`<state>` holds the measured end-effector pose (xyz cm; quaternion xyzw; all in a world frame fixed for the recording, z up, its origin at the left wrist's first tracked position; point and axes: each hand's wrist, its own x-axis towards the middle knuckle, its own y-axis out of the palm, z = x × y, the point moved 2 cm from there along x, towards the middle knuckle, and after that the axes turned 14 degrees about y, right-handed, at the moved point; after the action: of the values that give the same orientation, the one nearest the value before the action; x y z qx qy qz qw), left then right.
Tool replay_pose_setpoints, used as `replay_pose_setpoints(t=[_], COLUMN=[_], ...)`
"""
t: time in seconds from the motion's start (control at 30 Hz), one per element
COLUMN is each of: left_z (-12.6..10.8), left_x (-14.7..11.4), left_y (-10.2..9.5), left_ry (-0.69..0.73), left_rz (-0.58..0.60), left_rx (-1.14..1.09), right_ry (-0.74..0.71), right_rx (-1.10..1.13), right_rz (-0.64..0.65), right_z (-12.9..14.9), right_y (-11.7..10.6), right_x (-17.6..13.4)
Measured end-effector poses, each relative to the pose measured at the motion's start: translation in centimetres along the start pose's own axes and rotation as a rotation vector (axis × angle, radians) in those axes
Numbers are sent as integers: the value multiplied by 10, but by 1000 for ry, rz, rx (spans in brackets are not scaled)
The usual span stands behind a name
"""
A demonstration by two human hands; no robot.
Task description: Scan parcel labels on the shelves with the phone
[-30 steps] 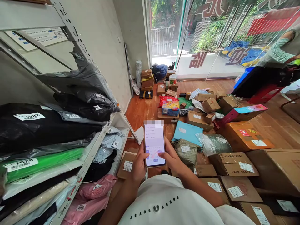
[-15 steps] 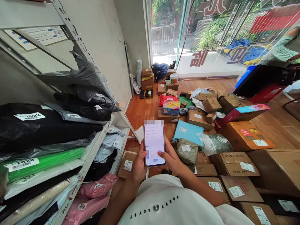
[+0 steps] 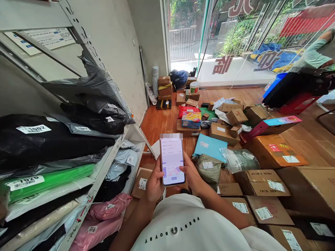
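Note:
A smartphone [image 3: 172,153] with a lit screen is held upright in front of my white shirt, between both hands. Lines of text fill the upper part of its screen, and a keypad shows below; the writing is too small to read. My left hand [image 3: 155,179] wraps the phone's left edge, its thumb at the side of the keypad. Around the right edge closes my right hand [image 3: 192,174], with the thumb over the right part of the keypad. The fingers behind the phone are hidden.
At left, a metal shelf [image 3: 104,174] holds labelled parcels in black, green and pink bags. Cardboard boxes [image 3: 263,183], a light-blue parcel [image 3: 210,146] and plastic-wrapped packages cover the floor at right. Glass doors [image 3: 235,45] stand ahead. A person's sleeve [image 3: 311,57] shows at far right.
My right thumb has shifted slightly right and up over the keypad. The phone stays in both hands, nearly unmoved. The person at far right has moved a little.

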<state>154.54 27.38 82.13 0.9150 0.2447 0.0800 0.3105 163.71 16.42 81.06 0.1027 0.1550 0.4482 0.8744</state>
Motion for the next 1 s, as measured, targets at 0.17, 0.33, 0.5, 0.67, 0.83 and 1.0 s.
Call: replay_pose_setpoints(t=[0.17,0.33,0.5,0.67,0.83,1.0], left_z=[0,0,-1,-3,-3,-1], left_x=[1,2,2,0,-1,-1], left_y=[0,-1,2,5,7,9], left_ry=[2,9,-47,-64,-46,-78], left_rz=[42,79,55,63,41,-18], left_rx=[-5,-4,46,33,9,81], right_ry=[13,-7,-11,-3,-7,-17], right_rx=[-9,-3,21,33,-43,-63], right_rz=[-21,-42,-51,-17,-35,-16], right_z=[0,0,-1,-3,0,4], right_y=[-2,-1,-2,-3,-4,-3], right_x=[0,1,2,1,-2,-5])
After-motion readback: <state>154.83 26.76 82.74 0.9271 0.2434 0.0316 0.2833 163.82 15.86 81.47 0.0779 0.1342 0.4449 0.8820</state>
